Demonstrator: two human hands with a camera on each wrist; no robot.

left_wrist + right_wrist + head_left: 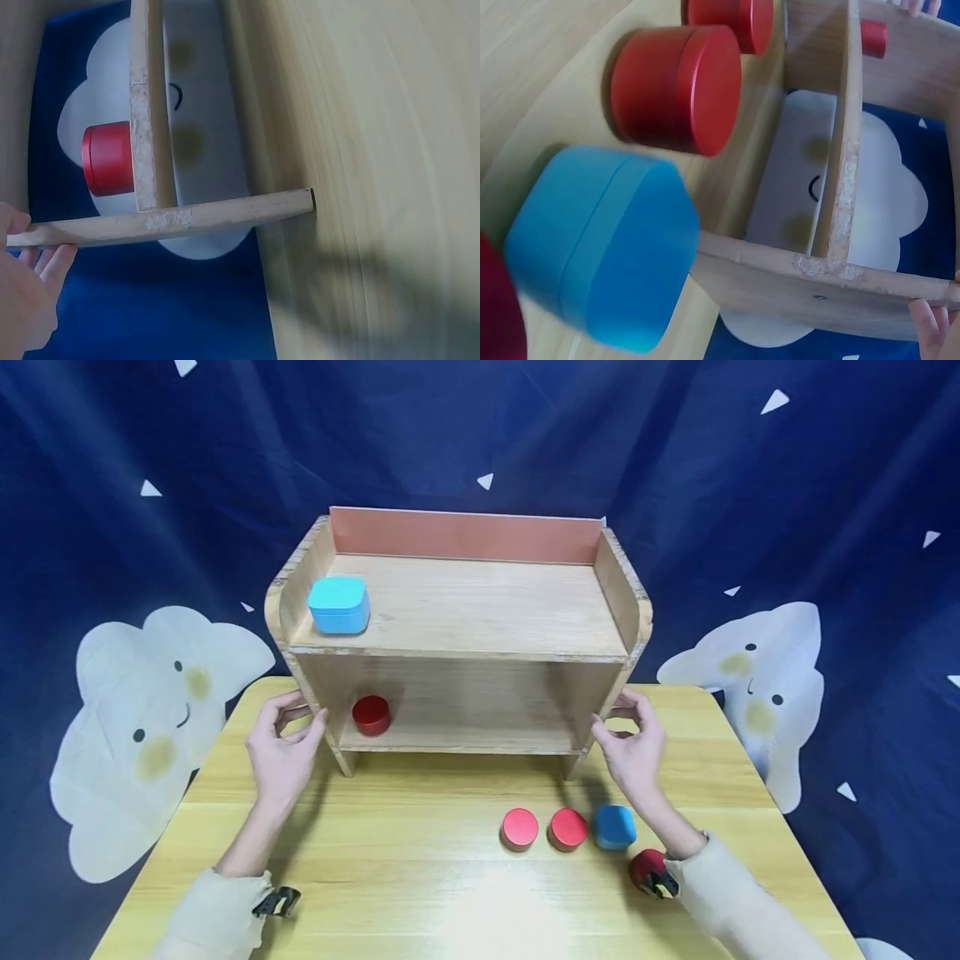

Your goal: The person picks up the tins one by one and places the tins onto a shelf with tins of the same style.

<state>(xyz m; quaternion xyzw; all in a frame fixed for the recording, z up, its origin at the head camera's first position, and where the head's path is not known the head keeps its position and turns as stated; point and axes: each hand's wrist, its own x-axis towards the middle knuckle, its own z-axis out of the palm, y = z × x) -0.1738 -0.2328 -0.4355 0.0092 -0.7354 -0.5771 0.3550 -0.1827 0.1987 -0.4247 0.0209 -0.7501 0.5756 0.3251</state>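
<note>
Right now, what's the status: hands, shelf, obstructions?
Left hand, right hand: fingers gripping opposite sides of shelf. Blue container on top, red container below. Possibly in the way: loose blue container, loose red containers on table.

On your wooden table (pixel 390 860), two red tins (pixel 519 829) stand beside a blue tin (pixel 615 827), another red tin (pixel 645 863) near it; beyond, you face a dark-blue curtain (pixel 420 427) with smiling white clouds (pixel 161 718) and white triangles (pixel 486 482)

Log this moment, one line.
left grip: holds wooden shelf, left side | right grip: holds its right side | upper board: blue lidded box | lower board: round red tin
</note>
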